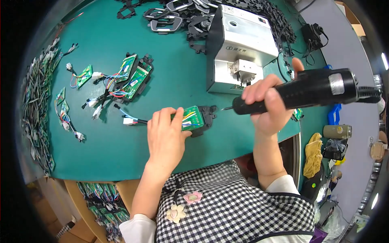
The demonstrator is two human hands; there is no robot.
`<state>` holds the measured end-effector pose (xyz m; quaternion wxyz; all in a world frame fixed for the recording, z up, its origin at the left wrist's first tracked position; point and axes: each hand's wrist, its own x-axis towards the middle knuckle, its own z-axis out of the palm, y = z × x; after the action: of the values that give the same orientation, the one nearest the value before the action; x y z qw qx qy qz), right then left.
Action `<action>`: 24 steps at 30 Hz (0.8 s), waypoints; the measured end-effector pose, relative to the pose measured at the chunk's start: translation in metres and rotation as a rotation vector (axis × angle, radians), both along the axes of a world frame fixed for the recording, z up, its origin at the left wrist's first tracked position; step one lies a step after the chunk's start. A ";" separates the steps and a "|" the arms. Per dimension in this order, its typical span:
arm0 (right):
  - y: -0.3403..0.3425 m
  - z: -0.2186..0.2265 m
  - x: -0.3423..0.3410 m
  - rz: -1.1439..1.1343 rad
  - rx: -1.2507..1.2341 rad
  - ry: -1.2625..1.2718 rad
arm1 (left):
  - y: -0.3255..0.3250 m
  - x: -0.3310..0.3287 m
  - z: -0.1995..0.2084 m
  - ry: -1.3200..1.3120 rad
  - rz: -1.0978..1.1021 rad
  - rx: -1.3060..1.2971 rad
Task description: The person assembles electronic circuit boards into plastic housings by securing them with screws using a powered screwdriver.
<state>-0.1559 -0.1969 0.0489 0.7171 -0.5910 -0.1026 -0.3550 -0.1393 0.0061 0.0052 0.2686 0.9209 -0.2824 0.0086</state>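
My left hand point(165, 135) is closed on the near-left part of a green circuit board point(193, 117), which lies on a black plastic housing point(209, 115) on the table. Coloured wires cross the board, and a cable with a white connector point(129, 120) comes out to the left of the hand. In my right hand point(268, 103) is a black electric screwdriver point(308, 90), lying nearly level with its thin bit point(227, 108) pointing left. The bit's tip is apart from the housing, a little to its right. My fingers wrap round the screwdriver's front part.
A silver screw feeder point(247, 36) stands beyond the screwdriver. Two boards on black housings point(135, 79) and several loose wired boards point(84, 77) lie to the left. A long heap of wired boards point(38, 101) lines the left edge. Black plastic frames point(164, 22) crowd the back.
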 end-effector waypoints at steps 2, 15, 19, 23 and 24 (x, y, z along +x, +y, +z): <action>0.016 -0.007 0.003 -0.013 0.071 0.050 | -0.009 0.002 -0.003 0.021 -0.064 -0.003; 0.017 -0.036 0.023 0.116 -0.104 0.210 | -0.022 0.006 -0.010 0.108 -0.060 -0.024; 0.015 -0.041 0.026 0.239 -0.226 0.219 | -0.023 0.005 -0.008 0.110 -0.058 0.003; 0.010 -0.033 0.031 0.337 -0.296 0.214 | -0.022 0.008 -0.010 0.116 -0.060 -0.001; 0.004 -0.022 0.031 0.256 -0.229 0.122 | -0.021 0.008 -0.010 0.108 -0.060 -0.005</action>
<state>-0.1254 -0.1932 0.0271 0.6894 -0.6713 -0.1730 -0.2102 -0.1317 -0.0144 -0.0052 0.2860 0.9104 -0.2949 -0.0482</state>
